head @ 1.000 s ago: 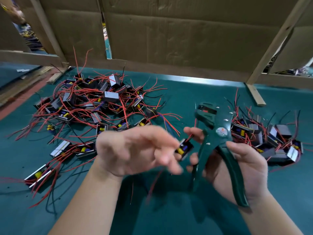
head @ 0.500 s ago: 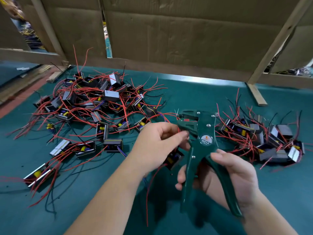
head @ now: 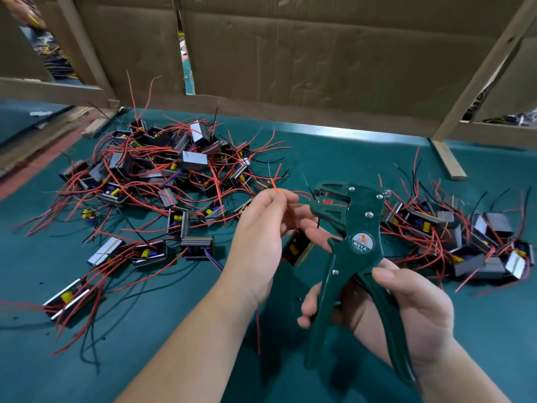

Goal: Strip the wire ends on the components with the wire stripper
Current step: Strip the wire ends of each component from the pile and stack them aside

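Head view: a red wire [head: 302, 195] is pinched by the left hand [head: 258, 239] and led to the wire stripper [head: 361, 225], whose spread handles are gripped by the right hand [head: 412, 312]; its component [head: 295, 249] hangs below the pinch. The wire should be held taut before squeezing.
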The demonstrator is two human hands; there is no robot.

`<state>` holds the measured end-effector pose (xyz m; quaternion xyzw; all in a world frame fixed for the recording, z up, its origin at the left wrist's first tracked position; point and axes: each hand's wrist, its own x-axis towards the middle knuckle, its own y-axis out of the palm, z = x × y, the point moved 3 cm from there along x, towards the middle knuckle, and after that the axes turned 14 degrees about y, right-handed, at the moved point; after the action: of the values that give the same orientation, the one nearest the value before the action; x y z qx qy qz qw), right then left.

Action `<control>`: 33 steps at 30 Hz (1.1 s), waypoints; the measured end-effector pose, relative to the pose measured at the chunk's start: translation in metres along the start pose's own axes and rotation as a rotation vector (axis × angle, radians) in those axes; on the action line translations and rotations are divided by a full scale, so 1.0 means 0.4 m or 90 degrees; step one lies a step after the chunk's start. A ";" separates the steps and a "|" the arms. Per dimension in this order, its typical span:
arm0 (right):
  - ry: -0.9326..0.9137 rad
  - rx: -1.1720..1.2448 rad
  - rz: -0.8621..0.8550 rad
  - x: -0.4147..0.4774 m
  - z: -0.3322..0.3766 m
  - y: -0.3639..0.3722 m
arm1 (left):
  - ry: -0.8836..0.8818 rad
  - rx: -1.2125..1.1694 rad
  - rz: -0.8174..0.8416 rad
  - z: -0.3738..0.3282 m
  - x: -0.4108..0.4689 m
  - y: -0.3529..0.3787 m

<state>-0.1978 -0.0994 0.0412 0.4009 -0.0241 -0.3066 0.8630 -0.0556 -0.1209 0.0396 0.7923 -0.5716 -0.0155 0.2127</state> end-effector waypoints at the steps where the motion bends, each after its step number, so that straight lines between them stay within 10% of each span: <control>1: 0.005 -0.003 0.005 -0.001 0.002 0.000 | 0.028 0.019 0.009 -0.001 0.000 -0.002; 13: 0.009 0.078 0.050 -0.015 0.016 -0.009 | 0.309 0.469 0.121 -0.020 0.027 -0.059; 24: -0.048 0.015 -0.152 0.000 0.002 -0.023 | 0.305 0.487 0.261 0.000 -0.011 -0.012; 33: -0.061 0.037 -0.100 -0.005 0.013 -0.018 | 0.231 0.429 0.324 0.009 -0.013 -0.004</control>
<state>-0.2046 -0.1053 0.0400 0.4116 -0.0427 -0.3910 0.8221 -0.0569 -0.1169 0.0348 0.6418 -0.6743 0.3633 0.0368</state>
